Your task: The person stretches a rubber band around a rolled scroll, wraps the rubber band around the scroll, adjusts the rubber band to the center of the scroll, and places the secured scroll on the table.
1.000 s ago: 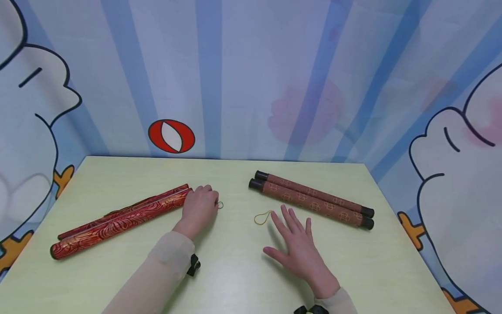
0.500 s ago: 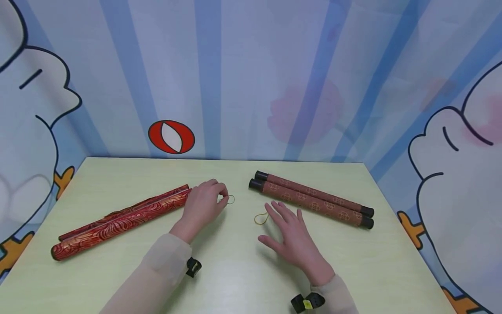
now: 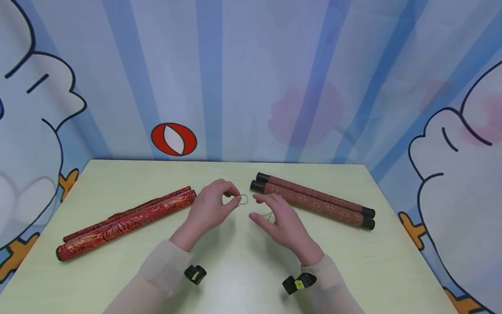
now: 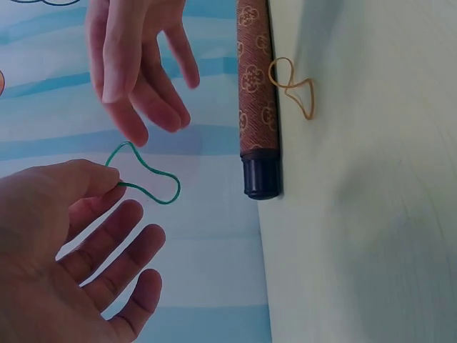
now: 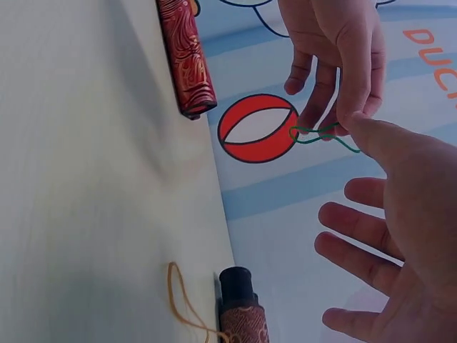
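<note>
In the head view my left hand [image 3: 213, 205] is raised over the middle of the table, thumb and index finger pinching a thin green rubber band [image 4: 178, 187]. The band hangs out from the fingertips as a bent loop. Facing it from the right, my right hand [image 3: 284, 226] has its thumb and fingers spread apart and holds nothing. Its fingertips are close to the band in both wrist views. A yellow rubber band [image 4: 310, 100] lies on the table beneath the right hand, partly hidden by it in the head view.
Left on the pale table [image 3: 235, 288] lie two red-and-gold patterned rolls [image 3: 129, 222] side by side. At right are two brown patterned rolls [image 3: 313, 203] with black end caps. A blue striped cloth backdrop [image 3: 243, 87] stands behind the table.
My left hand has lifted the green band and moved right, away from the red rolls. The right hand has shifted left and up toward it, now above the yellow band.
</note>
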A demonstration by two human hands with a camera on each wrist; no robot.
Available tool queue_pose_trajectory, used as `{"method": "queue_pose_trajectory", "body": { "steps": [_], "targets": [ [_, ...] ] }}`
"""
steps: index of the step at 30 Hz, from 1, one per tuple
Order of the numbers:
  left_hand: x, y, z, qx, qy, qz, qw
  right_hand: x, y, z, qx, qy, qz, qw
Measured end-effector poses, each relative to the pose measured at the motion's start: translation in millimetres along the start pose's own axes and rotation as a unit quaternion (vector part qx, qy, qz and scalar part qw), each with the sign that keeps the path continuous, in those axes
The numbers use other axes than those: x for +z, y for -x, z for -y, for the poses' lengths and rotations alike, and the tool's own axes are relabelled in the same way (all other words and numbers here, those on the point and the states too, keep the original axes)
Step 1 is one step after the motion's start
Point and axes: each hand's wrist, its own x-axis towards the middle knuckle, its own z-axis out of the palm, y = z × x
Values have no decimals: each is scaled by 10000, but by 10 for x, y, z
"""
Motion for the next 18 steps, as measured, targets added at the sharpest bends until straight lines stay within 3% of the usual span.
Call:
{"method": "queue_pose_trajectory", "body": {
  "steps": [9,18],
  "targets": [
    [-50,79,-116,215,427,-56,9988,11,-138,44,-363,-371,-398,9979],
    [-60,132,-187,393,498,-129,9979,45,-170,71,-558,-598,-738,9939]
  ]
}}
